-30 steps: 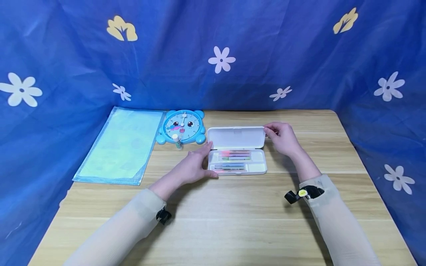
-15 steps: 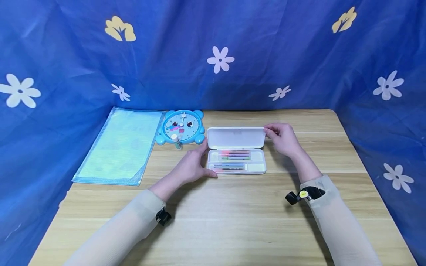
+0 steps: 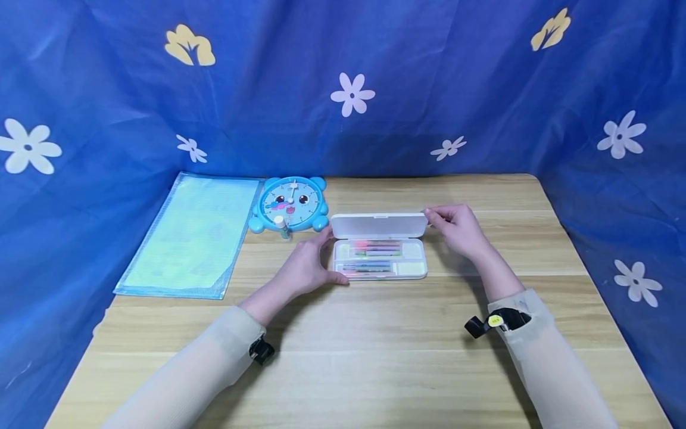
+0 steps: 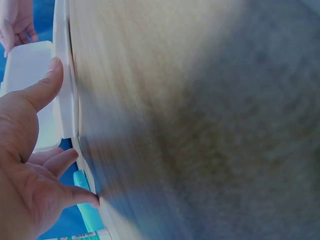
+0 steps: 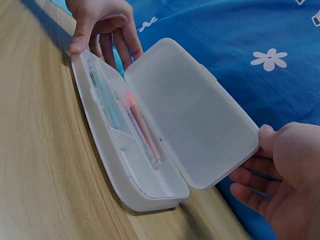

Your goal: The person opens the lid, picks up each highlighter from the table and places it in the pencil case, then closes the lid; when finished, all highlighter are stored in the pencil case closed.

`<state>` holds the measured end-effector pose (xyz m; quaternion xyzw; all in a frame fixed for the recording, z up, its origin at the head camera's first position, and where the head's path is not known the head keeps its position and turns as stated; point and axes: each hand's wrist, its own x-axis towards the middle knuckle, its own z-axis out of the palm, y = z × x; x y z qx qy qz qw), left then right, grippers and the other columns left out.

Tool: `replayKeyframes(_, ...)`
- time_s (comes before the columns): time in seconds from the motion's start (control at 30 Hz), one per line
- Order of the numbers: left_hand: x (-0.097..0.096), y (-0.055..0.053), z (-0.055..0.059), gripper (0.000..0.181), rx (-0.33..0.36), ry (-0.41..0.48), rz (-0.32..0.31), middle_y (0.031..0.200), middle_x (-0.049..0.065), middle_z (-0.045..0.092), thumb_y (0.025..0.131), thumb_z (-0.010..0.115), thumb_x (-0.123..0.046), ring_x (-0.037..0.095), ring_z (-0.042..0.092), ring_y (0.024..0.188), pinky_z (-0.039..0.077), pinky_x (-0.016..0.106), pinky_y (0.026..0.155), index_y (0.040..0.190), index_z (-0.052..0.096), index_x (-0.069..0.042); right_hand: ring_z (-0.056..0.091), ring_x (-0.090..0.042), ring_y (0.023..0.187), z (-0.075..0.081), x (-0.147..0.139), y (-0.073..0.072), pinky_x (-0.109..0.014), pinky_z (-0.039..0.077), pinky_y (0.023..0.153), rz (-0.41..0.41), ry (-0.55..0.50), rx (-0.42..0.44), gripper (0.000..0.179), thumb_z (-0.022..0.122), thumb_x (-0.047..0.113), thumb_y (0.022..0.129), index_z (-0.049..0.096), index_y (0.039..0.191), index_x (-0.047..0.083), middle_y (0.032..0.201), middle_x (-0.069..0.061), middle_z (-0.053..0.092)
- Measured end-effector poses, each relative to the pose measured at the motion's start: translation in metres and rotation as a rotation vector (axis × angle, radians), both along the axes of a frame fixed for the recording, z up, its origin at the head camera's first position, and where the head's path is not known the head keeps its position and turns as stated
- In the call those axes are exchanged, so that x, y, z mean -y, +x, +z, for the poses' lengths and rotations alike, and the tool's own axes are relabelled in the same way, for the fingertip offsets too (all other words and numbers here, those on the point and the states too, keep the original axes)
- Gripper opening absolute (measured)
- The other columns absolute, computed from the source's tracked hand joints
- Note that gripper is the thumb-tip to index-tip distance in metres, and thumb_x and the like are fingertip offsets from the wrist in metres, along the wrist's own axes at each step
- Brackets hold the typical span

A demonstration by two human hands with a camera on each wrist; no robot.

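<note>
A white pencil case [image 3: 411,270] lies on the table with its lid [image 3: 379,226] raised on the far side. Several coloured pens [image 5: 142,127] lie in its two long compartments. My left hand [image 3: 305,266] grips the case's left end, thumb at the front corner and fingers round toward the back. At the lid's right corner, my right hand [image 3: 458,230] pinches the edge, thumb on the inner face, as the right wrist view shows. In the left wrist view, the thumb [image 4: 47,87] rests against the case's front wall.
Left of the case is a blue bear-shaped toy clock [image 3: 291,204], with a small white-capped bottle [image 3: 282,227] at its lower edge. A light-blue mesh document pouch [image 3: 187,238] lies at the far left. Blue flowered cloth [image 3: 396,89] rises behind the wooden table [image 3: 375,351].
My right hand has tilted the lid forward and down, so it looks lower over the case. The left hand stays at the left end.
</note>
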<state>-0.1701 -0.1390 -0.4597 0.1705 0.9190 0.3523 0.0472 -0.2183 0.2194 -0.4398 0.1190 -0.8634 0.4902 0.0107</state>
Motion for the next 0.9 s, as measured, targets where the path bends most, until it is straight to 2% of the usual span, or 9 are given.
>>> replayKeyframes(0.07,0.0,0.001,0.0,0.13,0.003,-0.007,0.008,0.15,0.01,0.061,0.058,0.107,-0.039,0.029,0.049,0.144,0.035,0.045,0.122,0.164,0.037,-0.008,0.072,-0.035,0.1,0.0,-0.001,0.002,-0.028,0.055,0.084,0.013,-0.015,0.025,0.034,0.062,0.024,0.109,0.078,0.117,-0.005,0.109,-0.019,0.078)
replayKeyframes(0.17,0.0,0.001,0.001,0.128,0.009,-0.019,0.017,0.148,0.012,0.062,0.058,0.107,-0.04,0.03,0.051,0.142,0.036,0.045,0.121,0.161,0.04,-0.005,0.073,-0.04,0.104,0.001,-0.004,0.005,-0.042,0.058,0.094,0.047,-0.044,0.092,0.039,0.062,0.028,0.11,0.077,0.119,-0.007,0.118,-0.022,0.076)
replayKeyframes(0.3,0.001,0.0,0.0,0.126,0.001,-0.028,0.002,0.148,0.014,0.062,0.066,0.101,-0.051,0.029,0.053,0.141,0.038,0.044,0.12,0.162,0.037,-0.002,0.07,-0.045,0.112,0.0,-0.007,0.007,-0.057,0.053,0.104,0.106,-0.054,0.182,0.046,0.057,0.032,0.111,0.074,0.122,-0.009,0.13,-0.026,0.07)
replayKeyframes(0.37,0.002,0.0,0.0,0.12,-0.001,-0.025,-0.012,0.15,0.016,0.059,0.078,0.09,-0.06,0.03,0.052,0.142,0.039,0.045,0.12,0.163,0.033,0.002,0.068,-0.046,0.116,-0.001,-0.008,0.008,-0.057,0.051,0.107,0.141,-0.059,0.205,0.048,0.054,0.032,0.112,0.073,0.122,-0.011,0.131,-0.027,0.069)
replayKeyframes(0.43,0.004,0.0,0.001,0.108,0.005,-0.004,-0.026,0.151,0.018,0.056,0.092,0.073,-0.067,0.032,0.051,0.143,0.039,0.046,0.12,0.163,0.032,0.004,0.066,-0.047,0.121,-0.004,-0.008,0.009,-0.057,0.049,0.109,0.17,-0.079,0.223,0.049,0.051,0.031,0.113,0.071,0.124,-0.013,0.131,-0.029,0.068)
replayKeyframes(0.53,0.005,-0.001,0.005,0.09,0.022,0.046,-0.036,0.151,0.023,0.054,0.107,0.049,-0.063,0.036,0.051,0.142,0.039,0.047,0.119,0.16,0.036,0.008,0.062,-0.048,0.126,-0.008,-0.01,0.01,-0.057,0.047,0.111,0.202,-0.114,0.249,0.051,0.048,0.029,0.114,0.067,0.128,-0.016,0.132,-0.032,0.066)
replayKeyframes(0.6,0.005,-0.002,0.008,0.081,0.028,0.077,-0.031,0.149,0.026,0.055,0.111,0.04,-0.058,0.039,0.052,0.141,0.04,0.048,0.119,0.156,0.041,0.009,0.059,-0.048,0.131,-0.01,-0.011,0.011,-0.057,0.046,0.112,0.217,-0.123,0.259,0.05,0.047,0.027,0.114,0.064,0.131,-0.017,0.138,-0.033,0.062)
replayKeyframes(0.73,0.005,-0.004,0.012,0.074,0.042,0.109,0.001,0.144,0.028,0.059,0.114,0.034,-0.053,0.041,0.054,0.139,0.041,0.051,0.117,0.148,0.053,0.01,0.054,-0.045,0.138,-0.012,-0.013,0.013,-0.055,0.045,0.113,0.254,-0.084,0.265,0.047,0.049,0.025,0.114,0.063,0.136,-0.014,0.148,-0.029,0.055)
replayKeyframes(0.9,0.006,-0.006,0.012,0.073,0.086,0.109,0.021,0.146,0.022,0.06,0.112,0.039,-0.056,0.038,0.052,0.141,0.041,0.051,0.118,0.146,0.058,0.005,0.05,-0.039,0.143,-0.012,-0.015,0.016,-0.054,0.036,0.121,0.281,0.013,0.236,0.047,0.056,0.03,0.111,0.063,0.141,-0.006,0.149,-0.02,0.058)
